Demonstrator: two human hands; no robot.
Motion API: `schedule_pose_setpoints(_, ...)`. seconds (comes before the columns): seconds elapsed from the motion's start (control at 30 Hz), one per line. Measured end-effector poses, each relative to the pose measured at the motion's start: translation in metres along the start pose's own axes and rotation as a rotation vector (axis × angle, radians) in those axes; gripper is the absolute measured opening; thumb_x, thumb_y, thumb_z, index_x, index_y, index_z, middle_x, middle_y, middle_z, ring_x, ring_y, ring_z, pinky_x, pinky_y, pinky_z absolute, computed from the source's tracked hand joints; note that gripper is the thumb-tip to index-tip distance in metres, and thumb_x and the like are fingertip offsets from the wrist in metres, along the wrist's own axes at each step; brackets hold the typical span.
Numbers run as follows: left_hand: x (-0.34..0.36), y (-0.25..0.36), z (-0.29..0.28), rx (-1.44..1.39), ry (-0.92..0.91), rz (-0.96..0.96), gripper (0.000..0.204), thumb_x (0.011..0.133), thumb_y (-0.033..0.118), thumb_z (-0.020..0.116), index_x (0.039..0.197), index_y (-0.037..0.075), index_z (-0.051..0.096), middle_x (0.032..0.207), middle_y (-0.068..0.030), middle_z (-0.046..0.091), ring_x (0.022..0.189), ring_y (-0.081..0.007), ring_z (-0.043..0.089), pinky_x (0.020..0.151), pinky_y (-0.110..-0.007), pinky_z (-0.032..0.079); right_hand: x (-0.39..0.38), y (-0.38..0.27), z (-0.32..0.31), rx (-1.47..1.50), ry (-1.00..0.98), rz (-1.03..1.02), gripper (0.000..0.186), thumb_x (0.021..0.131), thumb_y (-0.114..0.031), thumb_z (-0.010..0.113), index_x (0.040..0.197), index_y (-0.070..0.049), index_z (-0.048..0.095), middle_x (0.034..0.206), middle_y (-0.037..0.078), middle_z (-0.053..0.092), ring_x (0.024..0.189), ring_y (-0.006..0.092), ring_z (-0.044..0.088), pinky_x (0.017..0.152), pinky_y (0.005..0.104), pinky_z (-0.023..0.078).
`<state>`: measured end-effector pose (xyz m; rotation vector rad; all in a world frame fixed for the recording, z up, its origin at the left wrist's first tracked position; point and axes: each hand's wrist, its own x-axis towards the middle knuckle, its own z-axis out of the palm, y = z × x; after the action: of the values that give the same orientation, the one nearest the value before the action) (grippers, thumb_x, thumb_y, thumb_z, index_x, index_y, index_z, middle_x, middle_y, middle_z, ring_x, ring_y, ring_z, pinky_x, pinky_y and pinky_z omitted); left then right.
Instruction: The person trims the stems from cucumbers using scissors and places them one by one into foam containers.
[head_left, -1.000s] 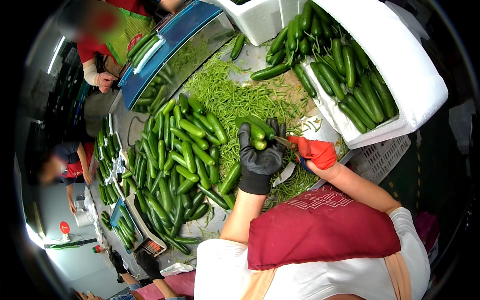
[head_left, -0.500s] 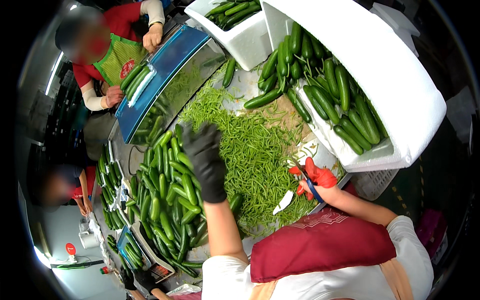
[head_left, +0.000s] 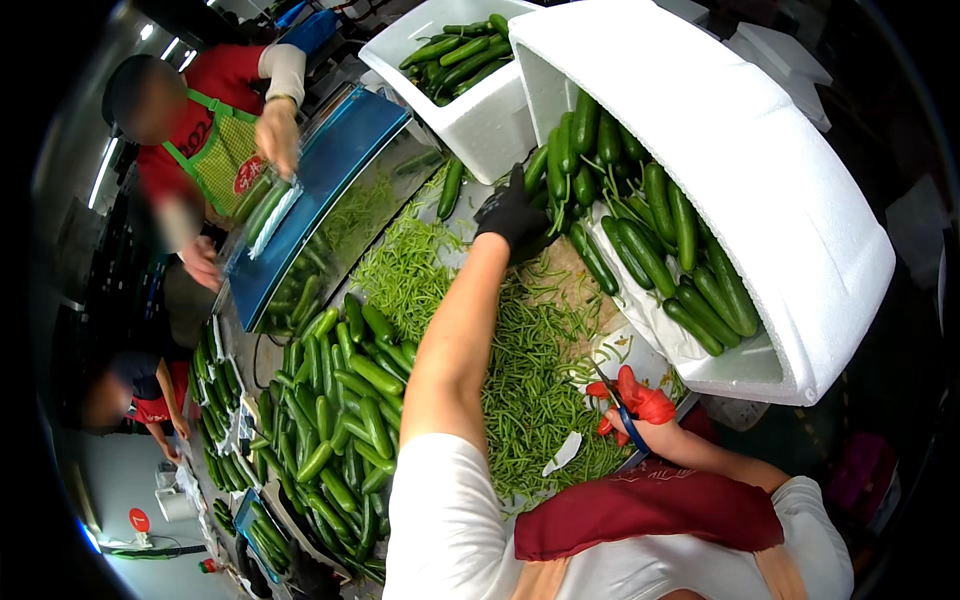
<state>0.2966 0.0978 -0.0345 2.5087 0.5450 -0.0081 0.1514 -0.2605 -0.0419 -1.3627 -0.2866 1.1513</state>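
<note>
My left hand (head_left: 512,215), in a black glove, reaches far out to loose cucumbers beside the white foam box. At least one finger is stretched out and apart; the rest show only partly, and the glove covers what lies under it. Cucumbers (head_left: 645,250) with stems spill from the tipped box. At the near right, my right hand (head_left: 640,425), its fingers covered in red, holds blue-handled scissors (head_left: 627,415), blades pointing away. Small green cut pieces (head_left: 540,400) lie thickly between my arms. To the left of my left arm is a heap of cucumbers (head_left: 330,420).
The big tipped foam box (head_left: 740,150) fills the right; a second foam box (head_left: 480,120) of cucumbers stands behind. A blue-topped machine (head_left: 330,190) borders the far left, where a co-worker in a green apron (head_left: 225,150) handles wrapped cucumbers. Wrapped trays (head_left: 215,390) line the left.
My left hand has swung forward from above the cucumber heap to the cucumbers beside the foam box. The right hand keeps the scissors. The co-worker's hands have shifted at the wrapped cucumbers.
</note>
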Motion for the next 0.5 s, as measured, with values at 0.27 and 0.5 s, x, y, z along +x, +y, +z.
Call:
schedule_pose_setpoints(0.27, -0.088, -0.035, -0.048, 0.097, -0.082, 0.160, 0.051, 0.079, 0.013, 0.061, 0.129, 0.006, 0.052, 0.111, -0.0205, 0.064, 0.103, -0.0322, 0.062, 0.088, -0.039, 0.048, 0.007, -0.013, 0.007, 0.043, -0.057, -0.072, 0.046, 0.093, -0.006, 0.054, 0.138, -0.006, 0.041, 0.113, 0.004, 0.063, 0.068, 0.0086, 0.063, 0.048, 0.0216, 0.049)
schedule_pose_setpoints(0.5, -0.090, -0.009, -0.059, 0.219, -0.037, 0.057, 0.058, 0.084, 0.032, 0.060, 0.134, 0.006, 0.048, 0.118, -0.0212, 0.060, 0.112, -0.0339, 0.057, 0.097, -0.041, 0.043, 0.006, -0.013, 0.017, -0.105, -0.127, -0.117, 0.044, 0.092, -0.011, 0.060, 0.133, -0.003, 0.047, 0.077, 0.004, 0.064, 0.056, 0.0066, 0.058, 0.048, 0.0230, 0.050)
